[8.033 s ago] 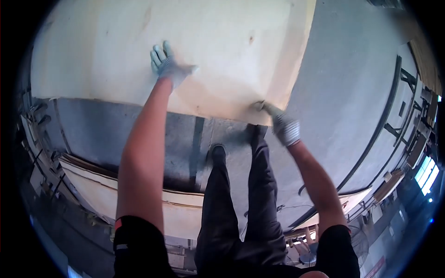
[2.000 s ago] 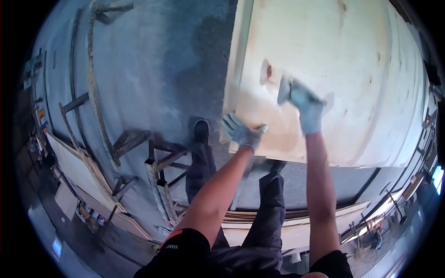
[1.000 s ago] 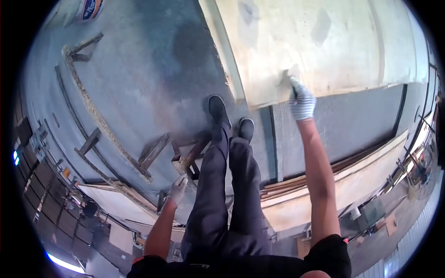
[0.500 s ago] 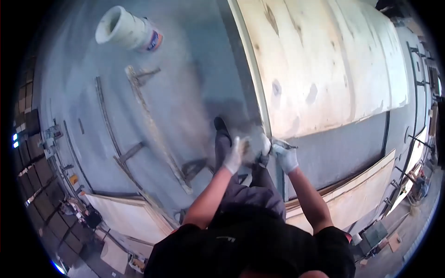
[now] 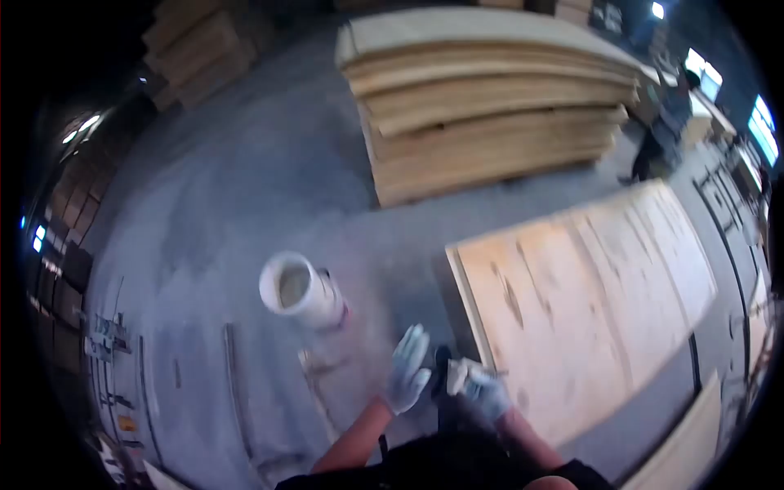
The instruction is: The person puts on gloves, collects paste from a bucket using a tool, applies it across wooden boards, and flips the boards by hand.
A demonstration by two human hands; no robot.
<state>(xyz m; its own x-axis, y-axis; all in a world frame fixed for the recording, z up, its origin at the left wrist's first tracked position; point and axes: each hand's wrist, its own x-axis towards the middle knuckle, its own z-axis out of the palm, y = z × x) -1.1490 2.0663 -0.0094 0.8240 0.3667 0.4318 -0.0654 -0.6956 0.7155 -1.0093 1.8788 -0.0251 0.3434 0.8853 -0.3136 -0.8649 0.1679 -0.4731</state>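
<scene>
My left hand (image 5: 407, 371), in a whitish work glove, is held out over the floor with its fingers stretched and nothing in it. My right hand (image 5: 487, 395), gloved too, is closed around a small tool (image 5: 460, 376) with a pale, blurred end; its exact kind is unclear. That hand is beside the near left corner of a knotty plywood sheet (image 5: 584, 302), which lies low in front of me to the right. Ahead of my left hand, a white bucket (image 5: 325, 304) stands on the floor, with greyish contents visible inside.
A tall stack of plywood sheets (image 5: 490, 131) stands beyond the sheet. Another person (image 5: 670, 126) is at the far right. Long narrow strips (image 5: 235, 384) lie on the grey floor (image 5: 188, 245) to the left. More boards (image 5: 682, 433) lean at the lower right.
My view has tilted up, bringing the plywood stack and the other person into sight. My left hand's fingers have spread out flatter. The right hand still grips the small tool.
</scene>
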